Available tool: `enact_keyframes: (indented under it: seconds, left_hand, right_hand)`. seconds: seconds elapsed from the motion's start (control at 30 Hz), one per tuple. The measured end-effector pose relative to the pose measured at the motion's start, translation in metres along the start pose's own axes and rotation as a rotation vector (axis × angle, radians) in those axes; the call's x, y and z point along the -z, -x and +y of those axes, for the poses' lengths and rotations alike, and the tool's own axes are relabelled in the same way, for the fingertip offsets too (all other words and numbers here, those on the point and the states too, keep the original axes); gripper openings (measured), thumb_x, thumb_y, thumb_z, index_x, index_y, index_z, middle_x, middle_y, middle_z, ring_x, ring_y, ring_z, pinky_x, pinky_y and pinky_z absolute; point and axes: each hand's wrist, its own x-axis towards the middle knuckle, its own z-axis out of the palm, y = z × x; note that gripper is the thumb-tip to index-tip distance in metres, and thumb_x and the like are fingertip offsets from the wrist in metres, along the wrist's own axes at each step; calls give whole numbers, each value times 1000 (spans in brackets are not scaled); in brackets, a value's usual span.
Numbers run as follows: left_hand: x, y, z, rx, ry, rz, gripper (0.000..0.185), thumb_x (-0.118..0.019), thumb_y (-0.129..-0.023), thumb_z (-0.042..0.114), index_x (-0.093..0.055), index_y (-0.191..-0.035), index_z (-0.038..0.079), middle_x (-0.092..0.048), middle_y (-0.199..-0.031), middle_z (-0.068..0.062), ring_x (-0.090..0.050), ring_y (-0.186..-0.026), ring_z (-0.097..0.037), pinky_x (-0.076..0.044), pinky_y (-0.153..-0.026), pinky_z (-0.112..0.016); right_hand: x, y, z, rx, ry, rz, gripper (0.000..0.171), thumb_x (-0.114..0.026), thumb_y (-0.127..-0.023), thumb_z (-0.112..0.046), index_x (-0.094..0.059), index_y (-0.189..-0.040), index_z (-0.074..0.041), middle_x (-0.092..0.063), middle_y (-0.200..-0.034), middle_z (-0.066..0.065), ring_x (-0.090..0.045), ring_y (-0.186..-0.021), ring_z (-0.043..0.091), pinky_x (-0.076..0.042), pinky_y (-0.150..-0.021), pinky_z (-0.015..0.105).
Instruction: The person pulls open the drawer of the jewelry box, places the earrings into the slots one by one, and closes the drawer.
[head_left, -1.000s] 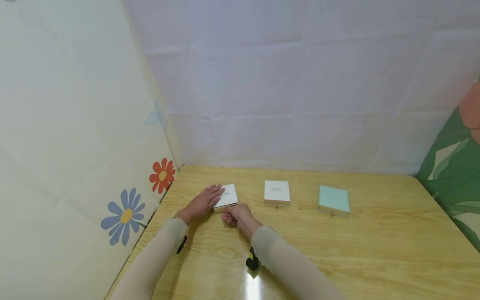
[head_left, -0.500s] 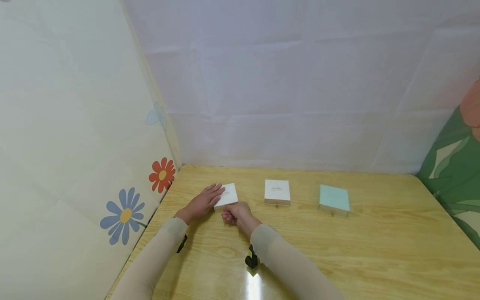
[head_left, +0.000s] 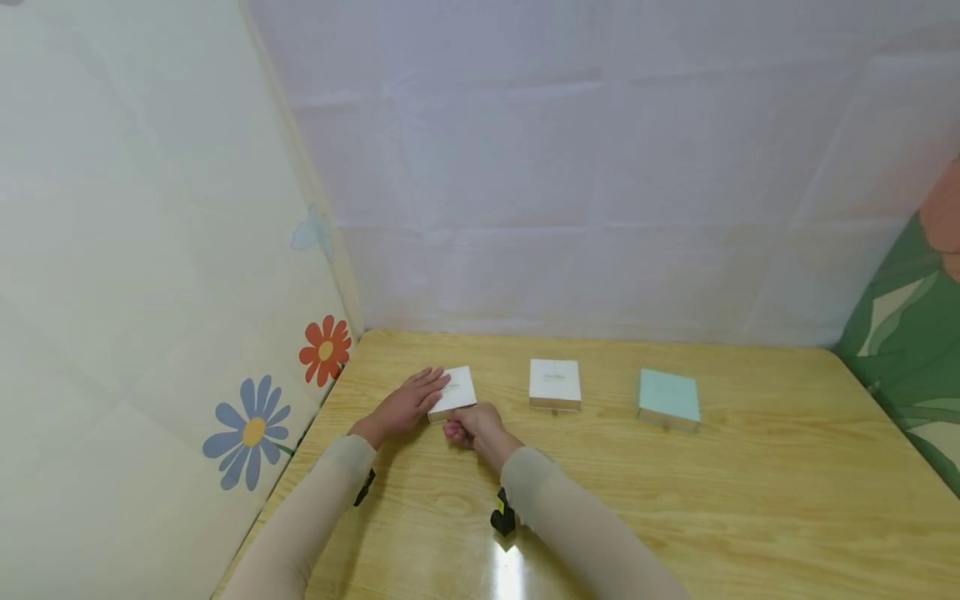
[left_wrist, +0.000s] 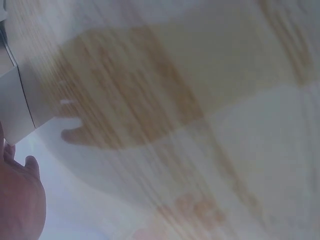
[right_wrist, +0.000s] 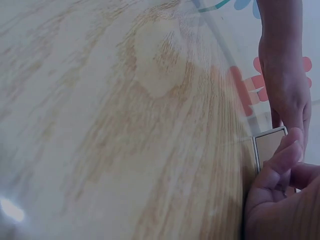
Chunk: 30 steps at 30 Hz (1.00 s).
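A small square white box (head_left: 459, 392) with faint lettering on its lid sits at the left of the table. My left hand (head_left: 408, 402) rests with extended fingers on its left side and top. At the front face of this box, my right hand (head_left: 477, 423) has its fingers curled and appears to pinch the front edge; the exact contact is hidden. In the right wrist view, the curled fingers (right_wrist: 280, 172) touch a pale-rimmed box end. The left wrist view catches a box corner (left_wrist: 17, 105) with a thin dark seam, just above my left hand.
A second white box (head_left: 554, 383) stands to the right, with a small tab at its front. Farther right lies a mint-green box (head_left: 668, 398). The wooden table (head_left: 750, 500) meets a pale cloth backdrop (head_left: 585, 208) behind and a flowered cloth (head_left: 150, 250) at the left.
The dark line along the front top edge of the left white box has narrowed, its lid now sitting closer to the front face. Both hands stay nearly in place.
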Motion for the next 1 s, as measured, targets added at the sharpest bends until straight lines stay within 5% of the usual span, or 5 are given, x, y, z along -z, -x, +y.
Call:
enact_keyframes:
  seconds: [0.6,1.0]
  left_hand:
    - [12,-2,18,133,93,-44,47,-45,-110,27,-46,-153,10,-33,-163,-11,-24,-152,-37,-19,-125,-56]
    - [13,-6,32,136,9,14,49,-48,-108,25,-46,-151,2,-34,-161,-20,-24,-151,-42,-19,-123,-61]
  right_hand:
    - [9,14,-8,-1,184,-66,17,-61,-93,-3,-70,-101,10,-68,-61,4,-63,-48,7,-52,-45,15]
    - [47,41,-33,340,623,-130,30,-59,-101,-13,-66,-123,6,-73,-93,15,-71,-69,17,-64,-70,37]
